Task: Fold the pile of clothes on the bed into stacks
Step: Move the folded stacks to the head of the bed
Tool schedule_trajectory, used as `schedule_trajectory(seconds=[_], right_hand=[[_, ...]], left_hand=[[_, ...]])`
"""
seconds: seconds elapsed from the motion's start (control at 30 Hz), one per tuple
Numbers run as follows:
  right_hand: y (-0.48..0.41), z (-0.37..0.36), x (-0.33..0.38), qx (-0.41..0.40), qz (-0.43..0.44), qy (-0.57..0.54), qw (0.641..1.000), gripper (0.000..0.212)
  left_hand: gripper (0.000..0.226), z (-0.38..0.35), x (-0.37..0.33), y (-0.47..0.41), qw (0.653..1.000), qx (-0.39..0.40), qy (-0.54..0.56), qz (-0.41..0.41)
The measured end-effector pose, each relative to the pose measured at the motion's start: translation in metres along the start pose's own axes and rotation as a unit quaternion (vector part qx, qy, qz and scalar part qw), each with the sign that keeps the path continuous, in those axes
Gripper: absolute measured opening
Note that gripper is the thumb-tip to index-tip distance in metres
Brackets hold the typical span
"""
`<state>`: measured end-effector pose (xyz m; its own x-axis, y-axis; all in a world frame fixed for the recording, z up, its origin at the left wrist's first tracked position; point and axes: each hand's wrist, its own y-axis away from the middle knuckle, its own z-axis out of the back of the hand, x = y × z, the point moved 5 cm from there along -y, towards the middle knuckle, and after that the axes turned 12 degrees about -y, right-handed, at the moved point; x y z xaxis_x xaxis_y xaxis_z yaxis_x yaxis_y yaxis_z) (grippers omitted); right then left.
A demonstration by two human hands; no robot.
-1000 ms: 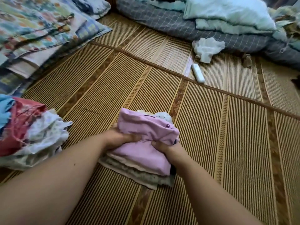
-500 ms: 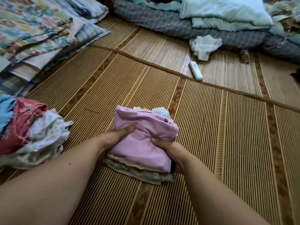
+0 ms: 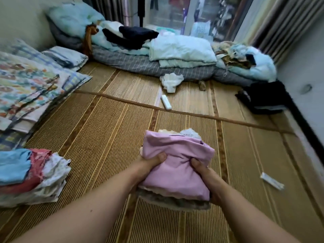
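Observation:
A small stack of folded clothes [image 3: 177, 172] with a pink garment on top is lifted just above the woven mat [image 3: 105, 130]. My left hand [image 3: 149, 163] grips its left side, thumb pressed on the pink cloth. My right hand [image 3: 205, 174] grips its right side, fingers tucked under the bottom layers. Pale and greyish garments show beneath the pink one. A second stack of folded clothes [image 3: 33, 174], blue and red on top of white ones, lies on the mat at the left.
Folded floral bedding [image 3: 29, 85] lies at the far left. A grey mattress with pale quilts [image 3: 175, 55] runs along the back. A white cloth [image 3: 171, 81], a white remote [image 3: 166, 102], a dark bag [image 3: 263, 97] and a small white tube [image 3: 271, 181] lie on the mat.
Both hands have shifted from pressing the pink-topped stack to gripping its sides and raising it. The view has tilted upward, showing more of the room.

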<state>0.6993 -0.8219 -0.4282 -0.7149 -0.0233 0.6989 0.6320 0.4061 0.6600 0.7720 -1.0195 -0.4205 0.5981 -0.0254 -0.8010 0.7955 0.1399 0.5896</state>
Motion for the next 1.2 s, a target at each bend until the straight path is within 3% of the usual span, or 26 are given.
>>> schedule_trajectory(seconds=[0.1, 0.2, 0.37, 0.5, 0.6, 0.67, 0.87, 0.97, 1.07, 1.2], right_hand=[[0.092, 0.04, 0.03, -0.056, 0.029, -0.034, 0.997, 0.078], [0.188, 0.085, 0.052, -0.104, 0.058, -0.052, 0.991, 0.08], [0.32, 0.166, 0.056, -0.136, 0.09, -0.108, 0.981, 0.062], [0.402, 0.235, 0.047, -0.146, 0.163, -0.142, 0.965, 0.042], [0.452, 0.291, 0.032, -0.171, 0.154, -0.12, 0.966, 0.081], [0.481, 0.342, 0.021, -0.179, 0.161, -0.117, 0.964, 0.098], [0.559, 0.471, 0.027, -0.196, 0.14, -0.11, 0.964, 0.09], [0.574, 0.51, 0.036, -0.192, 0.125, -0.103, 0.968, 0.07], [0.573, 0.539, 0.053, -0.219, 0.131, -0.073, 0.964, 0.07], [0.555, 0.566, 0.071, -0.195, 0.123, -0.084, 0.969, 0.064]], left_hand=[[0.068, -0.06, -0.055, 0.054, 0.999, 0.049, -0.002, -0.018], [0.05, -0.13, -0.099, 0.109, 0.994, 0.102, -0.015, -0.031], [0.046, -0.243, -0.143, 0.187, 0.979, 0.185, -0.073, -0.041], [0.047, -0.334, -0.163, 0.233, 0.965, 0.217, -0.129, -0.075], [0.05, -0.408, -0.166, 0.259, 0.956, 0.231, -0.149, -0.098], [0.054, -0.463, -0.162, 0.277, 0.953, 0.242, -0.146, -0.107], [0.067, -0.602, -0.154, 0.315, 0.965, 0.233, -0.096, -0.074], [0.071, -0.645, -0.161, 0.32, 0.967, 0.228, -0.082, -0.074], [0.072, -0.671, -0.175, 0.311, 0.971, 0.216, -0.076, -0.07], [0.078, -0.695, -0.19, 0.287, 0.975, 0.199, -0.08, -0.057]])
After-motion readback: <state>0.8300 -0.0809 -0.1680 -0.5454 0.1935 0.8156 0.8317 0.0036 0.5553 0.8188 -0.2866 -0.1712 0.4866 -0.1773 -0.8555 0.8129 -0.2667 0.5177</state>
